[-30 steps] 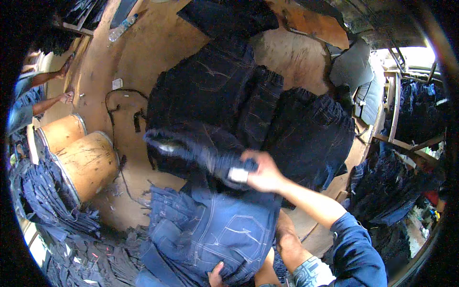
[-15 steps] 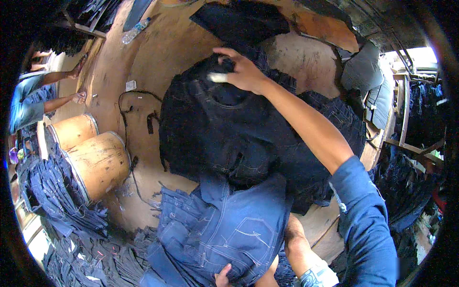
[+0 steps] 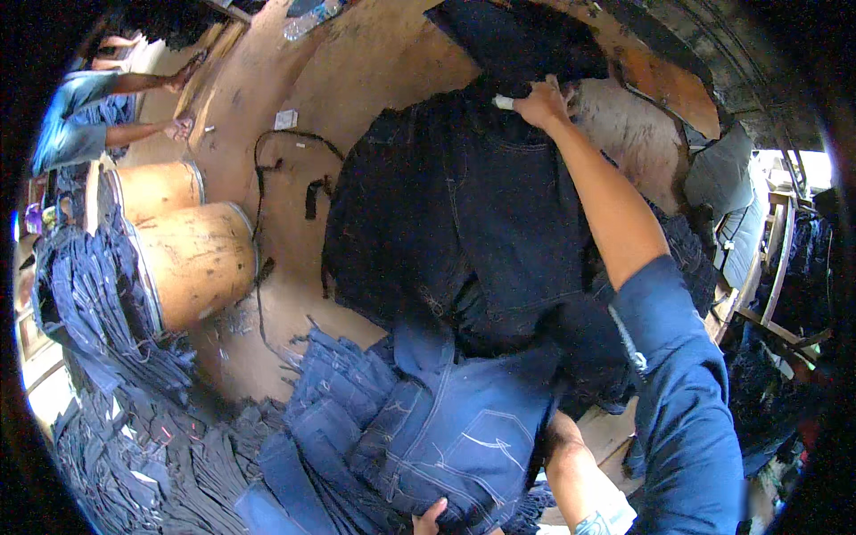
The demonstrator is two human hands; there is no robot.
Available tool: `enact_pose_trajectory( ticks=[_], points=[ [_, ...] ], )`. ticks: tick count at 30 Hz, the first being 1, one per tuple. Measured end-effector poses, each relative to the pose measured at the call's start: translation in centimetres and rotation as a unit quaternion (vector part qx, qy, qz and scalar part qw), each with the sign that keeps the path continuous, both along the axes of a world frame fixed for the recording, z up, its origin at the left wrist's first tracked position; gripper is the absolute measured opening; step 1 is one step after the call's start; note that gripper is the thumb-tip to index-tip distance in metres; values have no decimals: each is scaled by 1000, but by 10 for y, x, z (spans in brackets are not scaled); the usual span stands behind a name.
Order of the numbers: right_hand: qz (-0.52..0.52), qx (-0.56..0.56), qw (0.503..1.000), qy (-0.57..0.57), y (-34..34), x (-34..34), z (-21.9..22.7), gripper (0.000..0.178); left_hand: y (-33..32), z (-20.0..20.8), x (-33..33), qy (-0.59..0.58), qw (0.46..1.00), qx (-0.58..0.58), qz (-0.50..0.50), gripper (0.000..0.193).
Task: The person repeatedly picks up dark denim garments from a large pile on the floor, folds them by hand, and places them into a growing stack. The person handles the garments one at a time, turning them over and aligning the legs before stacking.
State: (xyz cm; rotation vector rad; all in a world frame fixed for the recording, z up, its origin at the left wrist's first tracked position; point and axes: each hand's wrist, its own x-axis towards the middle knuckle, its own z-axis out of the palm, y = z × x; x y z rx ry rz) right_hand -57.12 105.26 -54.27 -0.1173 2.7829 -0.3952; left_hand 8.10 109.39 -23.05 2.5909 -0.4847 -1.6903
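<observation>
Black denim shorts (image 3: 464, 214) lie spread out in front of me, waistband at the far side and seams and pockets showing. My right hand (image 3: 541, 102) reaches over to their far right corner and touches the waistband. Its thumb, with a white wrap on the tip, points left, apart from the fingers. Nearer to me, a blue denim garment (image 3: 473, 428) with light stitching drapes over my lap, on top of other blue pieces. At the lower edge, my left hand (image 3: 430, 517) grips this garment's near edge; only the thumb side shows.
Two round tan drums (image 3: 196, 259) lie at the left beside bundled denim strips (image 3: 98, 303). More dark denim (image 3: 178, 455) is heaped lower left. Another person's hands (image 3: 183, 129) are far left. A black cord (image 3: 260, 205) and a plastic bottle (image 3: 312, 20) lie on the floor.
My right hand has moved right along the black denim, which was bunched and now lies flatter. The view has shifted slightly. My left hand stays at the blue garment.
</observation>
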Motion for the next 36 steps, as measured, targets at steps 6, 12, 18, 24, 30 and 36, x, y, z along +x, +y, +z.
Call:
enact_pose_trajectory(
  ticks=[6,12,18,24,30,36],
  points=[
    [301,-195,896,262,59,172,137,12,-22,-2,-35,103,991,-45,-66,70],
    [603,-510,598,-137,85,320,298,19,-58,-1,4,115,983,-20,-143,66],
    [517,-616,464,-372,91,412,313,22,-71,41,15,402,912,-50,65,82],
    [417,-576,596,-375,93,522,321,14,-68,71,-27,590,782,130,153,85],
    [533,-517,570,-352,105,525,341,28,-71,63,-7,475,862,173,-36,51],
    [690,-432,536,-222,106,530,313,16,-69,20,24,364,912,152,-111,32]
  ],
)
